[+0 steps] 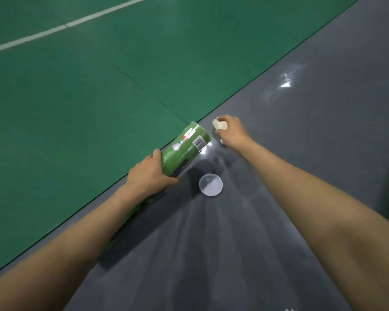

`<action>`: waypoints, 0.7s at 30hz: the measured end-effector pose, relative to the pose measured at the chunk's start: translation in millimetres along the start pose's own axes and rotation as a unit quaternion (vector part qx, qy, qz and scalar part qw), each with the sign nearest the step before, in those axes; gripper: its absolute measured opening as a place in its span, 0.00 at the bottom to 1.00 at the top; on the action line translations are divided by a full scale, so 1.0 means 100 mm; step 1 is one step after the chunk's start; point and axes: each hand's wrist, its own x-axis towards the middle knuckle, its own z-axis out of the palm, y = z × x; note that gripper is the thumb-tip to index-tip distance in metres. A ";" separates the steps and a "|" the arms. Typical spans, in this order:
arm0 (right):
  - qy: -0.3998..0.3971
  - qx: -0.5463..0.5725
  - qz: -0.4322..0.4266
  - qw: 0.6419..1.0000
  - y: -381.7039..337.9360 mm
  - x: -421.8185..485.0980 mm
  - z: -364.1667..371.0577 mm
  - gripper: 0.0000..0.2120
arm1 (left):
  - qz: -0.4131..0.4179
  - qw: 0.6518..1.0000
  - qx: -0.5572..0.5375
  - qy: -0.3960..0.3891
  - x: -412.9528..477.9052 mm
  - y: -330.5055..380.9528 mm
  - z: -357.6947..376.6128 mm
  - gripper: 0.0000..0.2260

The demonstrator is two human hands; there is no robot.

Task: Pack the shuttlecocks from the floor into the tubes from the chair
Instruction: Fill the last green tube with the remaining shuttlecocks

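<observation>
Holding a white shuttlecock [220, 125] at the green tube [184, 149]: packing looks under way, not finished.
Head view: the left hand [152, 173] grips the tilted tube. The right hand [233, 131] pinches the shuttlecock just beside its open mouth, not yet in. The lid [211, 184] lies on the grey floor [301, 153] nearby; the tube's fill is hidden.

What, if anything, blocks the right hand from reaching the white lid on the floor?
Probably reachable, yes: the lid lies uncovered near the right hand, though that hand grips a shuttlecock.
</observation>
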 end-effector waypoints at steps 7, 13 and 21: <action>-0.090 -0.246 0.008 0.965 0.04 0.34 0.17 0.44 | 0.011 0.999 -0.004 -0.040 0.11 -0.15 0.02 0.31; 0.033 -0.264 -0.021 0.964 0.28 0.17 0.06 0.19 | 0.018 0.999 0.010 -0.042 0.09 -0.13 0.01 0.31; 0.007 0.237 0.020 0.971 0.61 -0.54 -0.70 0.04 | 0.061 0.996 0.041 -0.043 -0.14 0.17 0.14 0.33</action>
